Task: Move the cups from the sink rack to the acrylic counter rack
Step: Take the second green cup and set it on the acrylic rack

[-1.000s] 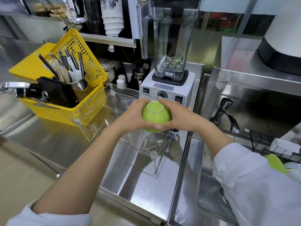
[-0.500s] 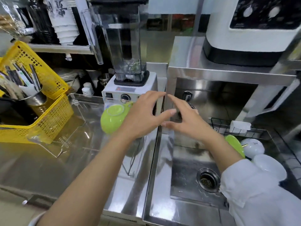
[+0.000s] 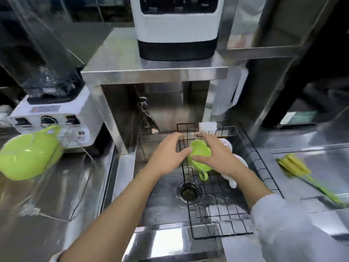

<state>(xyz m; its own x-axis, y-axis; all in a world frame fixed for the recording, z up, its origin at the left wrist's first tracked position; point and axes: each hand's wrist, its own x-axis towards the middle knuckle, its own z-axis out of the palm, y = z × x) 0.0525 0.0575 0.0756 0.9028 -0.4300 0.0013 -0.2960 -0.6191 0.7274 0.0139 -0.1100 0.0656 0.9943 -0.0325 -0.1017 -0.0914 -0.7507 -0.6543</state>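
A green cup (image 3: 200, 155) lies upside down in the black wire sink rack (image 3: 217, 201), its handle pointing toward me. My right hand (image 3: 219, 154) grips the cup from the right, and the thumb of my left hand (image 3: 168, 154) touches the cup's left side. White cups (image 3: 227, 146) lie partly hidden behind my right hand. Another green cup (image 3: 28, 154) rests upside down on the clear acrylic counter rack (image 3: 56, 188) at the left.
A blender (image 3: 54, 103) stands behind the acrylic rack. The faucet (image 3: 148, 116) hangs over the sink, whose drain (image 3: 188, 191) is under the wire rack. A green brush (image 3: 302, 173) lies on the right counter. A white machine (image 3: 177, 27) sits on the steel shelf above.
Both hands let go of the first green cup on the acrylic rack and moved right to the sink rack. They now close around a second green cup. The view swung right.
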